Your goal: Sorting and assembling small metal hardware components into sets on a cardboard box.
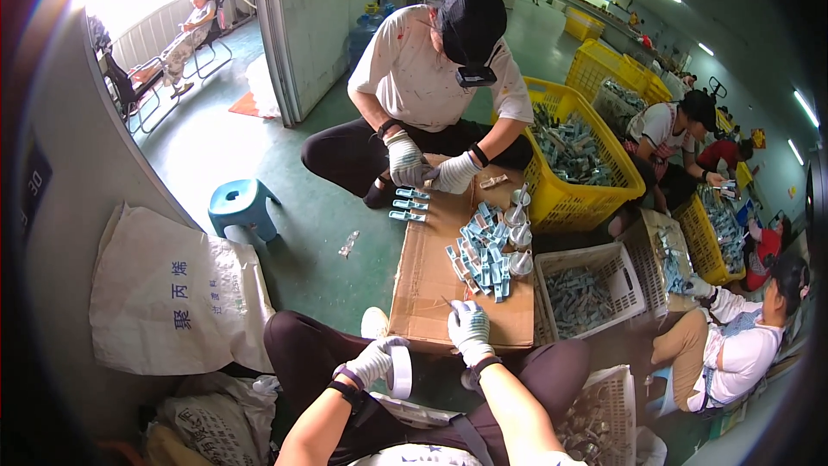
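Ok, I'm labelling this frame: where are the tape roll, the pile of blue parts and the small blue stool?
tape roll (401, 371), head view, on its white outer side.
pile of blue parts (483, 259), head view, middle of the heap.
small blue stool (239, 198), head view, on its seat.

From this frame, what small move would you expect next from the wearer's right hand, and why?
Probably a short reach forward to the pile of small blue parts. The gloved right hand rests on the cardboard sheet just short of it, while the left hand holds a white tape roll.

The cardboard sheet (431, 280) lay bare along its left edge; a pile of blue clips (483, 255) crowded its right edge.
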The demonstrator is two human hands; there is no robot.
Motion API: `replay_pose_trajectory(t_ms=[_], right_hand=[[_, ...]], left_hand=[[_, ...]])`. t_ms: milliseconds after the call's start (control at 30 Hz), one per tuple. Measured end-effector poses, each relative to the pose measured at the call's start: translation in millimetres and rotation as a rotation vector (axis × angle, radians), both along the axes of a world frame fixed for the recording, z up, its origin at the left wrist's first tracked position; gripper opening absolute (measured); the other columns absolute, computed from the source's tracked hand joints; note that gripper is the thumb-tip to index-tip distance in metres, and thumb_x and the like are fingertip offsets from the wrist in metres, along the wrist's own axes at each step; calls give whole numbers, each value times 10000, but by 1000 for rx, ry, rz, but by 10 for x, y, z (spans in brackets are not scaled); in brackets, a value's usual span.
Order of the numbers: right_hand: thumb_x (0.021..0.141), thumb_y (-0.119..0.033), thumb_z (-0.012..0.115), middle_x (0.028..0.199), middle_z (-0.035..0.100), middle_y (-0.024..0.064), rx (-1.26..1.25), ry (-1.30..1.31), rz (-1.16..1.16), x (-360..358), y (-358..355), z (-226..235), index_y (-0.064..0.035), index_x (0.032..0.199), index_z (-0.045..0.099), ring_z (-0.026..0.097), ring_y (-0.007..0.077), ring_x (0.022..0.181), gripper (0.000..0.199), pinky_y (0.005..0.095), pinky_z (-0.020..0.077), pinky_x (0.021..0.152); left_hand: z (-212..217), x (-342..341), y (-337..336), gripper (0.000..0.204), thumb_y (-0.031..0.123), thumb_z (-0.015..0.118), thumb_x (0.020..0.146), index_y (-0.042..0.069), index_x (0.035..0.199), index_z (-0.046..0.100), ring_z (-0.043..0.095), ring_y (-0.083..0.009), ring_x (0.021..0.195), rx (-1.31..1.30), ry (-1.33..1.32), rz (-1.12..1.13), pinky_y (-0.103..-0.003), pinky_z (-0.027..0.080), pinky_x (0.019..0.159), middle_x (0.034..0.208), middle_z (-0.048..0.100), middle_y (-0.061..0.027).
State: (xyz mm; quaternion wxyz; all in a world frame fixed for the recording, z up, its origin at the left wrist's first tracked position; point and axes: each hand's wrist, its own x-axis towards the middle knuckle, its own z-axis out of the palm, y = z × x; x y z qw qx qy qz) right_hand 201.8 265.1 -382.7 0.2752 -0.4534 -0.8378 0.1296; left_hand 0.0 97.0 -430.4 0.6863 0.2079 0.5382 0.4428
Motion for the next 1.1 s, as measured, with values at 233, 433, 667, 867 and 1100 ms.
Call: replay_pose_trajectory(t_ms=[233, 433, 667, 867, 1100], right_hand=[[828, -170, 613, 905, 648, 181, -24, -21, 10, -18, 4, 34, -115, 1031, 670, 618, 379, 853, 217, 495, 491, 786], [802, -161, 637, 914, 639, 179, -45, -19, -10, 2, 12, 8, -100, 1020, 675, 607, 381, 868, 230, 492, 485, 798], [828, -173, 610, 912, 639, 171, -5, -5, 7, -13, 2, -16, -122, 1023, 662, 611, 375, 857, 209, 493, 488, 786], [823, -176, 614, 914, 635, 167, -35, -10, -1, -9, -5, -29, -123, 1021, 661, 609, 369, 868, 210, 490, 489, 792], [803, -166, 639, 922, 642, 167, -32, -15, -8, 8, 24, -8, -107, 1024, 677, 613, 373, 869, 232, 482, 495, 794]], left_hand=[[-176, -64, -6, 531, -157, 712, 737, 114, 1191, 654, 611, -187, 919, -57, -152, 37, -348, 524, 824, 995, 655, -34], [-87, -21, 1, 551, -184, 685, 730, 113, 1193, 653, 613, -201, 938, -4, -29, 7, -355, 526, 828, 1009, 652, -41], [-77, -39, -7, 610, -220, 652, 700, 112, 1212, 648, 611, -214, 949, 7, -52, 11, -351, 521, 834, 1020, 648, -50], [-47, -27, -17, 587, -215, 638, 718, 110, 1206, 652, 602, -195, 937, 3, -31, 28, -342, 514, 835, 1017, 647, -37], [321, 116, 18, 56, 114, 692, 889, 77, 914, 657, 572, -166, 651, 114, 135, 102, -365, 521, 632, 783, 629, -23]])
